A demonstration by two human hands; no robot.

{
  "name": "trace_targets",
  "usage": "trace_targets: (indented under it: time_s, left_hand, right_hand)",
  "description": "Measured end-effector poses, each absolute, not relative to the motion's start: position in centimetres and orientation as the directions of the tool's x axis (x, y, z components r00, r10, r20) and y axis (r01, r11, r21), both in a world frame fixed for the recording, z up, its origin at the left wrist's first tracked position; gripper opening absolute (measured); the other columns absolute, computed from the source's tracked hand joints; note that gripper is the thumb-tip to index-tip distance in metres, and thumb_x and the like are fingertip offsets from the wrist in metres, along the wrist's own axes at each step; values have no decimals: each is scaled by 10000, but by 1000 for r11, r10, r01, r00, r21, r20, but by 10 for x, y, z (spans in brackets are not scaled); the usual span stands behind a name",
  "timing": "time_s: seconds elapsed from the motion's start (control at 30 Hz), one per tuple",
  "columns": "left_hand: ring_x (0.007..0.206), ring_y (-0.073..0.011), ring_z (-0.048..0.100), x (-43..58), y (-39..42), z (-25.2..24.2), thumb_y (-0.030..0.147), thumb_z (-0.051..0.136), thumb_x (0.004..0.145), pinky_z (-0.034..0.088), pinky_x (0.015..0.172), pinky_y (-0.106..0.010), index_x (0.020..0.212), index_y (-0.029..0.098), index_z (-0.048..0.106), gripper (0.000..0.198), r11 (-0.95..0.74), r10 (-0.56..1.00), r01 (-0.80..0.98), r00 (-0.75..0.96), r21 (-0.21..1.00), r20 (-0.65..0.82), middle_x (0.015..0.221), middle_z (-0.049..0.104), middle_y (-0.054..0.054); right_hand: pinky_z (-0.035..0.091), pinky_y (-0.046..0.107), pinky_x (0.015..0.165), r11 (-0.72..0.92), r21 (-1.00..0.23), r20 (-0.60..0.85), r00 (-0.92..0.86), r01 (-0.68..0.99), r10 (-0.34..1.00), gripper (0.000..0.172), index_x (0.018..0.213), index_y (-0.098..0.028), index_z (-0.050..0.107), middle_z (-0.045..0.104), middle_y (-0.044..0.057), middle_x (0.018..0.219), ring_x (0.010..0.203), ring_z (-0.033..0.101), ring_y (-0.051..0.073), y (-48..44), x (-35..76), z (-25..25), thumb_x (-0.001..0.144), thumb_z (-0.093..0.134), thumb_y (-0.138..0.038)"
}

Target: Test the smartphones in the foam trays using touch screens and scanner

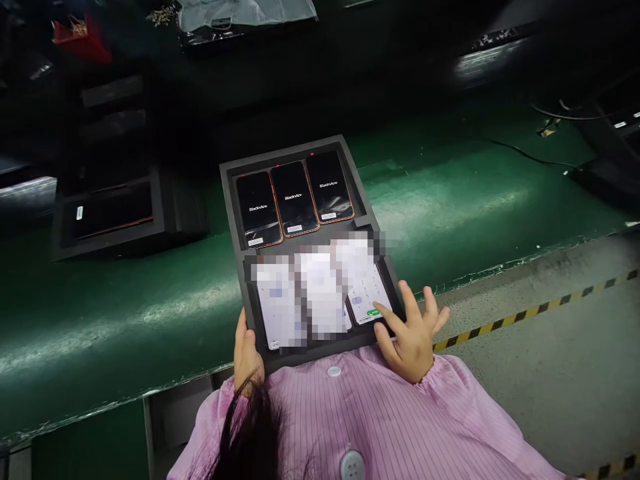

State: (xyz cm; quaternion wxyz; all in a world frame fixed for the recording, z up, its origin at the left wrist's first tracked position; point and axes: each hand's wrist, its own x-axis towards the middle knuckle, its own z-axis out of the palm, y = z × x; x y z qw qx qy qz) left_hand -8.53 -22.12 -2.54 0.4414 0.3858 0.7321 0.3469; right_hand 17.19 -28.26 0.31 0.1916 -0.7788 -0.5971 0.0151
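Note:
A dark grey foam tray [282, 155] rests on the bench edge in front of me. In its far half lie three phones with black screens that read Blackview, among them the middle phone [295, 210]. Three lit phones fill the near half, partly blurred by pixelation. The right-hand lit phone [364, 299] shows a number keypad and a green button. My left hand [247, 360] grips the tray's near left side. My right hand [413, 337] has its fingers spread, the index fingertip at the lower part of that keypad screen; contact cannot be made out for sure.
A stack of similar dark trays [115, 220] stands to the left on the green bench [440, 180], a phone in its top one. A cable [530, 152] runs along the right. At the back are a red bin [80, 40] and a grey plastic-wrapped item [245, 13].

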Motion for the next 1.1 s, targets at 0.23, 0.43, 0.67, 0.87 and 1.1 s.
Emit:
trace_targets:
  time_s: [0.23, 0.43, 0.67, 0.87, 1.1]
  left_hand:
    - [1287, -201, 340, -85, -221, -25, 397, 375, 816, 268, 1080, -304, 1278, 188, 455, 513, 454, 878, 298, -307, 839, -367, 1341, 473, -26]
    - [1278, -190, 354, -82, -221, -20, 385, 364, 827, 257, 1080, -284, 1280, 178, 448, 506, 454, 880, 309, -305, 835, -365, 1329, 485, -34]
    - [1290, -168, 334, -81, -222, -21, 368, 347, 847, 241, 1085, -264, 1281, 181, 447, 483, 447, 883, 314, -304, 837, -357, 1348, 465, -26]
    - [1291, -177, 332, -82, -225, -23, 316, 366, 851, 252, 1087, -297, 1285, 202, 443, 455, 439, 887, 317, -303, 840, -349, 1364, 446, -23]
    - [1272, -196, 365, -84, -227, -30, 356, 501, 797, 294, 1067, -316, 1305, 220, 406, 534, 431, 893, 248, -255, 867, -371, 1374, 431, -47]
  right_hand:
    - [131, 659, 937, -50, -403, 326, 195, 914, 925, 270, 791, -250, 684, 517, 78, 1233, 1241, 285, 377, -281, 167, 2, 810, 442, -368]
    - [154, 597, 977, 30, -471, 375, 170, 881, 912, 280, 673, -203, 647, 580, 64, 1127, 1211, 352, 335, -282, 169, 2, 807, 444, -341]
    - [127, 603, 982, 135, -400, 232, -43, 907, 972, 250, 868, -288, 671, 564, 41, 1195, 1231, 312, 330, -272, 155, 5, 806, 449, -385]
    - [139, 621, 969, 100, -389, 230, -9, 916, 973, 259, 880, -272, 666, 555, 51, 1211, 1233, 320, 343, -272, 153, 3, 814, 440, -380]
    - [199, 560, 994, 59, -527, 373, 169, 848, 912, 254, 628, -188, 597, 632, 53, 1014, 1144, 457, 298, -277, 165, 4, 807, 439, -277]
